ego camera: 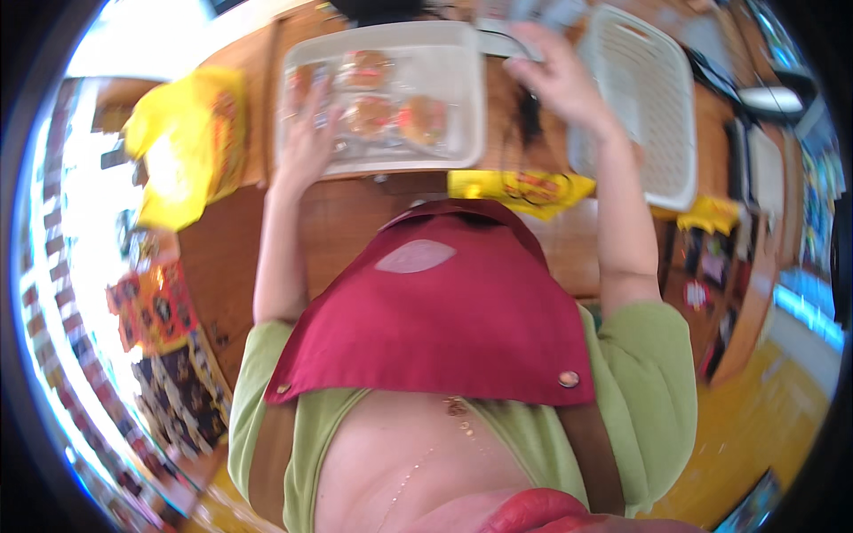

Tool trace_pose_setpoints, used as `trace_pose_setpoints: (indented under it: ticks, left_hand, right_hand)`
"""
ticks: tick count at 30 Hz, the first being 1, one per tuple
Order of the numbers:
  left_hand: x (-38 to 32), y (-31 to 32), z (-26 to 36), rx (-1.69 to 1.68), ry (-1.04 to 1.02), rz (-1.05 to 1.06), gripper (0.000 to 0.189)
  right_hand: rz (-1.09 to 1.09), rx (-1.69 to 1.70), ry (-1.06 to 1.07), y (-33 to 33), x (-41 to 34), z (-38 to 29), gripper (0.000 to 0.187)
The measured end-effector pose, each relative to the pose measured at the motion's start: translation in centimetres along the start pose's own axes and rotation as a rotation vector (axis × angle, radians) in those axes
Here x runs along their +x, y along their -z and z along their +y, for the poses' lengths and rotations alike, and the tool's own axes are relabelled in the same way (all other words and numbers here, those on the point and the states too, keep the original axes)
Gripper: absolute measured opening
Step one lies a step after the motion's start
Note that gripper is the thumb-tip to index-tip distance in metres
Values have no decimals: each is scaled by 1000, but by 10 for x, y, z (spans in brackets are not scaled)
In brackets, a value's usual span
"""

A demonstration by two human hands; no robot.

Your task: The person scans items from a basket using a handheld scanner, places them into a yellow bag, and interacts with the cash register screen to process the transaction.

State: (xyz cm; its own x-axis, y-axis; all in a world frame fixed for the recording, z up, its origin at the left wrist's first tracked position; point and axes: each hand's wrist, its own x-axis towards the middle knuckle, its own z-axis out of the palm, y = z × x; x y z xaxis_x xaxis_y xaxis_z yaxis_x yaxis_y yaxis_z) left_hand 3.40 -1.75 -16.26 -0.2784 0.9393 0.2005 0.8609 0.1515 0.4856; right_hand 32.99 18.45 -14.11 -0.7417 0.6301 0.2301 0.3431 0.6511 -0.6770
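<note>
A white plastic tray [460,80] holds several round buns in clear wrappers, with red print on them. My left hand [310,136] reaches over the tray's left side, its fingers against or just above a wrapped bun [301,81]. Blur hides whether it grips that packet. Two more wrapped buns, an upper one [366,68] and a lower one [368,114], lie to the right of my fingers, and another wrapped bun [421,120] sits further right. My right hand [560,76] is raised between the tray and a white plastic basket [683,133], fingers apart, nothing visible in it.
A yellow plastic bag [180,146] stands left of the tray. Another yellow bag [520,190] hangs at the front edge of the wooden counter [496,126]. A dark cable [530,120] lies between tray and basket. Lit shelves [73,333] line the left side.
</note>
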Motion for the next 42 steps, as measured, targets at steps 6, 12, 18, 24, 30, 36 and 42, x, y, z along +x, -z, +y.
trace_pose_setpoints:
  ticks: [6,12,18,24,30,36,42]
  left_hand:
    - [51,-5,130,-405,-66,-194,41]
    - [82,-84,271,-816,-376,-473,53]
    - [102,-100,334,-566,-560,-352,69]
    - [81,-82,288,-547,-361,-277,74]
    - [39,-36,183,-578,68,10,85]
    - [-32,57,67,-475,363,405,74]
    - [-9,63,17,-205,138,393,67]
  right_hand:
    - [-503,-96,-892,62,-119,123,47]
    - [-353,210,-579,153,-112,122,53]
    - [-652,-308,-757,153,-128,141,91]
    - [-744,-523,-705,51,-154,182,104]
    - [-416,-432,-276,39,-162,217,65]
    - [-55,-230,-470,130,-117,167,59]
    - [56,294,-341,82,6,-61,61]
